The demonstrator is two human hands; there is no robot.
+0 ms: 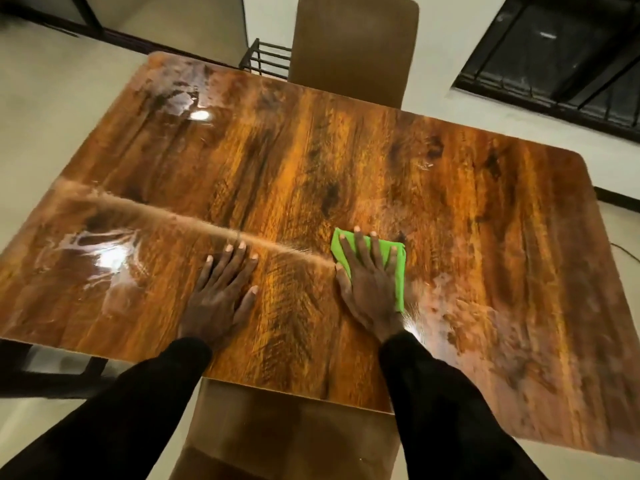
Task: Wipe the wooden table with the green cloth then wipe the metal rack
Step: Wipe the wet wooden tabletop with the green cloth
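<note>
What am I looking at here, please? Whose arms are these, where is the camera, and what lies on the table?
There is no machine: these are a person's arms in black sleeves, seen by one camera worn on the head, looking down. The left hand rests flat on the glossy brown wooden table. The right hand presses a folded bright green cloth flat onto it; nothing is gripped. Beyond the far edge stand a brown chair back and a black metal rack.

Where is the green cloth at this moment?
In the head view, the green cloth lies flat on the wooden table, right of centre near the front edge, under the right hand; the left hand rests beside it.
</note>
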